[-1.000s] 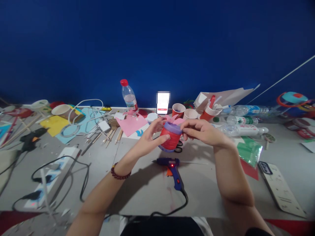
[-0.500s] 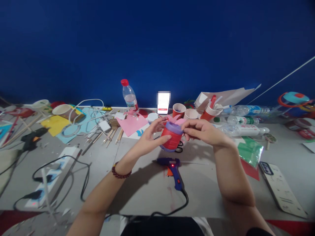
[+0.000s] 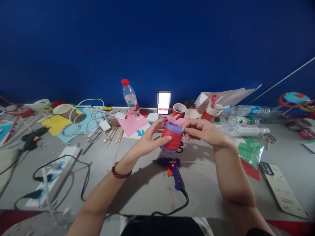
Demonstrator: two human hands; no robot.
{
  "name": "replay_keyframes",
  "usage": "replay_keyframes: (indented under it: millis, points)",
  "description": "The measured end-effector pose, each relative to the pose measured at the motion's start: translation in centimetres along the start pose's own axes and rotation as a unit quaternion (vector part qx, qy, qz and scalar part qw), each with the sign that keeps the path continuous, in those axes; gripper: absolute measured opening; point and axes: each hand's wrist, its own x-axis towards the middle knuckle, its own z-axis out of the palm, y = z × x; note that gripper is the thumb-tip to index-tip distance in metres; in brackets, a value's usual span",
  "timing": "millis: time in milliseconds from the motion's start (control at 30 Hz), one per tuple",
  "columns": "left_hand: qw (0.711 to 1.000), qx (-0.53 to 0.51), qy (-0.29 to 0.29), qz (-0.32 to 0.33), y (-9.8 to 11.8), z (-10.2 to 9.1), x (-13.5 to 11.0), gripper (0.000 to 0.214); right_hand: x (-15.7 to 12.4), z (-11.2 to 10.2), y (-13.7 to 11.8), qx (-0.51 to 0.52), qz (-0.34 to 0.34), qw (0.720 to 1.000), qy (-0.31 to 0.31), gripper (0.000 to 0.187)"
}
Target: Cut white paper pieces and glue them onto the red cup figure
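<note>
My left hand (image 3: 152, 137) is wrapped round a red cup-shaped craft piece (image 3: 170, 139) with purple bands at its rim and base, thumb on the near side. Pink petal-like pieces (image 3: 173, 120) stick up from its top. My right hand (image 3: 197, 130) has its thumb and index finger pinched at the right of the purple rim, close to a pink petal; whatever lies between the fingertips is hidden. Below the craft piece lies a blue glue gun (image 3: 174, 167) with a lit red light. Scissors (image 3: 180, 147) show partly behind the craft piece.
A phone (image 3: 163, 105) with a lit screen leans on the blue wall, near a red-capped bottle (image 3: 130, 96) and paper cups (image 3: 179, 110). On the left lie cables and a power strip (image 3: 54, 175). Plastic bottles (image 3: 243, 130) and another phone (image 3: 282, 188) lie right.
The craft piece has tilted slightly in my left hand and sits a touch lower. My right hand stays pinched at its rim.
</note>
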Motion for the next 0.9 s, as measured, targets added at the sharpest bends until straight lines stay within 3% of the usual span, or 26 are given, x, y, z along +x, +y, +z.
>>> replay_keyframes:
  millis: [200,567,900]
  points:
    - [0.999,-0.037,-0.032,-0.007,0.6,-0.8,0.0,0.052,-0.1,0.1,-0.2,0.008,-0.006,1.0,0.007,0.016]
    - [0.998,-0.033,-0.012,-0.06,1.0,-0.2,-0.1,0.053,0.0,0.7,-0.2,0.003,-0.024,0.999,0.03,0.016]
    - [0.993,-0.061,-0.029,-0.097,1.6,-0.5,0.2,0.051,-0.2,0.8,-0.4,-0.009,-0.034,0.999,0.033,0.014]
